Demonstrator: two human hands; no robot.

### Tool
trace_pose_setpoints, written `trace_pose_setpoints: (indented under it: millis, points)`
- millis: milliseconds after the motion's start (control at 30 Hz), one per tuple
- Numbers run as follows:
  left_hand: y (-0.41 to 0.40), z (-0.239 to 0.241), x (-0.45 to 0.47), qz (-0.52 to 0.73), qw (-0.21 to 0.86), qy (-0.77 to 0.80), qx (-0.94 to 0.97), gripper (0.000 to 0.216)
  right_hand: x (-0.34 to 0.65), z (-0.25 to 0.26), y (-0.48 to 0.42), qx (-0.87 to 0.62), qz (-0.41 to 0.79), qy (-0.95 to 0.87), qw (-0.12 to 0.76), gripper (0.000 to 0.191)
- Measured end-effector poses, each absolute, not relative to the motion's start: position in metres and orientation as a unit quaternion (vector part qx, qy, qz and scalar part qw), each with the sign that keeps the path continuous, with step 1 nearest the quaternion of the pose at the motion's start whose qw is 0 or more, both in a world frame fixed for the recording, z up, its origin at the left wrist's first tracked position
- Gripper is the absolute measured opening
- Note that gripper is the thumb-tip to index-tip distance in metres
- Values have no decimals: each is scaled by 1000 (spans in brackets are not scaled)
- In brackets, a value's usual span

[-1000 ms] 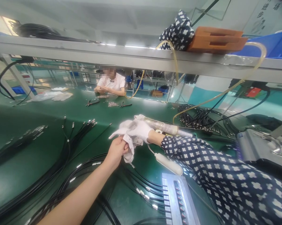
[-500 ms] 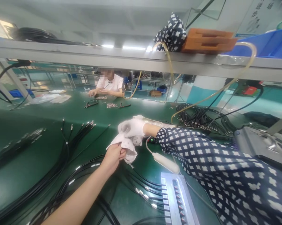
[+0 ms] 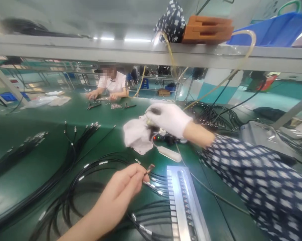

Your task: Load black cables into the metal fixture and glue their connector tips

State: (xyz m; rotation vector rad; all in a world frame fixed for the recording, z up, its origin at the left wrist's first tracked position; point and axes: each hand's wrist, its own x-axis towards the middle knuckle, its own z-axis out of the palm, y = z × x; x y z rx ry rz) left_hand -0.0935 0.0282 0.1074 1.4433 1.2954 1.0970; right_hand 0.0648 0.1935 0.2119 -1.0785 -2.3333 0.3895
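My bare left hand (image 3: 121,190) pinches the metal connector end (image 3: 150,168) of a black cable above the green bench, just left of a metal fixture (image 3: 183,201) where several cable ends lie in slots. My right hand (image 3: 167,117), in a white glove, is raised over the bench and closed on a white cloth (image 3: 137,135) that hangs from it. Its fingers also wrap something small that I cannot make out. A white stick-shaped tool (image 3: 169,154) lies below the right hand.
Bundles of black cables (image 3: 65,160) spread over the green bench. A person in white works at the far side, with pliers and small parts (image 3: 116,106) before them. A grey machine (image 3: 263,137) stands right. An overhead shelf (image 3: 141,53) carries a blue bin and an orange block.
My left hand let go of the cloth, dropped toward me and picked up a cable end. My right hand lifted with the cloth and moved right.
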Motion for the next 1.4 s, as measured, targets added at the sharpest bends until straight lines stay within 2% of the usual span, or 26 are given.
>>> trace_pose_setpoints:
  millis: [67,133,200,400,500,600,700,867,1100,1400]
  points:
    - [11,104,-80,387,390,516,657,43,102,202,145,-393,278,-823,301,25]
    - [0,99,-68,346,355,498,712,35,134,182,97,-403,379,-793,254,35]
    - [-5,95,-58,321,347,465,749,30,158,153,58,-435,413,-780,178,35]
    - [-4,84,-32,250,349,407,806,25,189,86,9,-461,500,-695,235,38]
    - [-7,74,-23,278,295,397,823,9,197,79,6,-452,566,-651,225,39]
    - [-11,63,-16,326,255,390,822,13,203,73,7,-446,608,-623,208,38]
    - [-12,56,-10,349,236,390,819,15,203,62,8,-428,623,-615,226,33]
    - [-14,51,-8,344,217,392,825,16,197,43,6,-472,531,-618,337,16]
    - [-16,46,-6,344,259,403,808,17,201,42,1,-469,656,-519,284,26]
    - [-15,45,-9,357,290,375,805,27,201,46,3,-460,691,-489,268,24]
